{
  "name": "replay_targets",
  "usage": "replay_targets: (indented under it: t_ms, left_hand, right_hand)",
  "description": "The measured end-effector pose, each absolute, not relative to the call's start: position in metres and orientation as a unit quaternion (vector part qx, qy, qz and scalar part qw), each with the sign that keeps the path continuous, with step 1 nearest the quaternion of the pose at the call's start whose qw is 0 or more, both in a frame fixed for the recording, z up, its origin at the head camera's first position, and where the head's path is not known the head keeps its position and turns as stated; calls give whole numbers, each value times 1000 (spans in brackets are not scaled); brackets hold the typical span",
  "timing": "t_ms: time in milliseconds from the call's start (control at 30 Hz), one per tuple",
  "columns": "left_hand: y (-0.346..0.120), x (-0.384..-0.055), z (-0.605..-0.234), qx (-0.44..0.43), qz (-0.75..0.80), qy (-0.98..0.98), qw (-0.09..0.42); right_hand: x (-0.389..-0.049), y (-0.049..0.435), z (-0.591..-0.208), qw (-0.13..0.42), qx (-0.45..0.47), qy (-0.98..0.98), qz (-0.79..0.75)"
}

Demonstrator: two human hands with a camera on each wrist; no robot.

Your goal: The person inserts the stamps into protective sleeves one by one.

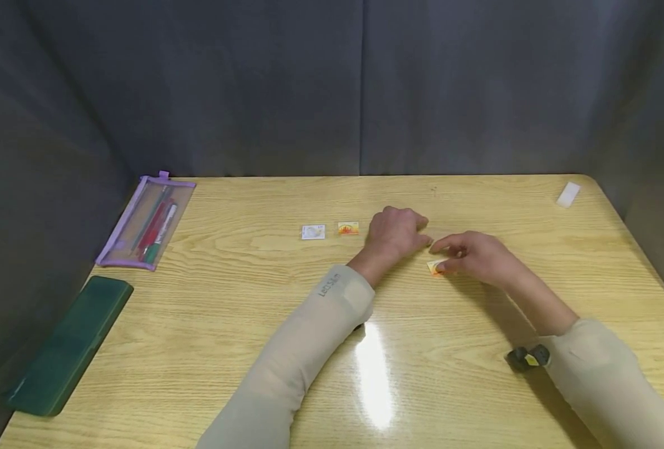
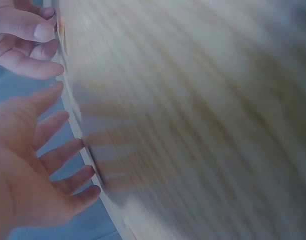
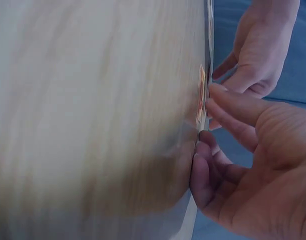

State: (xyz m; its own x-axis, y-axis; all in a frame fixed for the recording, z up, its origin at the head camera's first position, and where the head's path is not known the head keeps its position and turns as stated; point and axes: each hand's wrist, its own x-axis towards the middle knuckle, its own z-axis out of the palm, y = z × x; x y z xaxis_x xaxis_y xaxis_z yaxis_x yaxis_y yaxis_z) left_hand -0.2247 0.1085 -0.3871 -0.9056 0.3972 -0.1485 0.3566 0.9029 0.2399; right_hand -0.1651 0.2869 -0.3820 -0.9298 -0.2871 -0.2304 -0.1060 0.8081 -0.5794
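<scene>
- Leaning in over the wooden table (image 1: 225, 349), the person works with both forearms stretched forward.
- From where I stand, the right hand (image 1: 480, 259) hovers low with fingers gently bent, its thumb over a small yellow-and-red card (image 1: 433, 268) lying flat on the tabletop; thumb and forefinger stand apart, and I can't tell whether the thumb presses the card.
- The left hand (image 1: 394, 232) is just beside the other, its fingers spread and holding nothing, tips close to the wood.
- Left of that hand lie another yellow-and-red card (image 1: 348, 228) and a whitish card (image 1: 312, 232), near each other but apart.
- Over at the table's left edge sit a purple-edged pouch (image 1: 126, 234) of pens and a green case (image 1: 70, 346).
- A white block (image 1: 568, 194) rests near the far right corner.
</scene>
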Motion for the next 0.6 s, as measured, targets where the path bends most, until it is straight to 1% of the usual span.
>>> replay_targets:
  t_ms: [433,600]
  left_hand:
    - [110,-225,-388,175,105,973,106]
    - [111,-225,-388,176,107,975,89]
  right_hand:
    - [-167,281,-385,142,-102,952,-250]
    - [-166,280,-384,134,-110,953,-248]
